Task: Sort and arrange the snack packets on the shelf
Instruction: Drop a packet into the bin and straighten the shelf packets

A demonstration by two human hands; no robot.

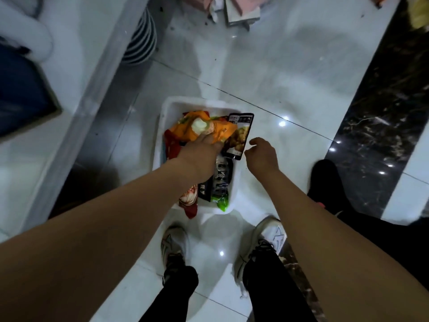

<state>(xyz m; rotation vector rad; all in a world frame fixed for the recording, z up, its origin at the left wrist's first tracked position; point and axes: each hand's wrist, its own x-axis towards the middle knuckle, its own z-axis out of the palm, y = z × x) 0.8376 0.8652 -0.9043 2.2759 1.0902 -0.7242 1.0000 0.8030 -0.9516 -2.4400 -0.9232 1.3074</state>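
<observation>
Both forearms fill the near view, reaching down over the feet. Starting at the fingers: those of the left hand (199, 151) are spread down onto the orange packet (204, 131) atop the heap and seem to pinch its near edge, though blur keeps me from telling whether the grip is closed. The right hand (262, 155) hovers just beside the black packet (239, 135), fingers curled, apart and empty. All the snack packets lie jumbled in a white bin (167, 108) on the tiled floor (267, 73); a white shelf edge (97, 89) runs to the left. By my reading this is the picking step: next, lift the orange packet clear without dragging its neighbours, then carry it to the shelf.
</observation>
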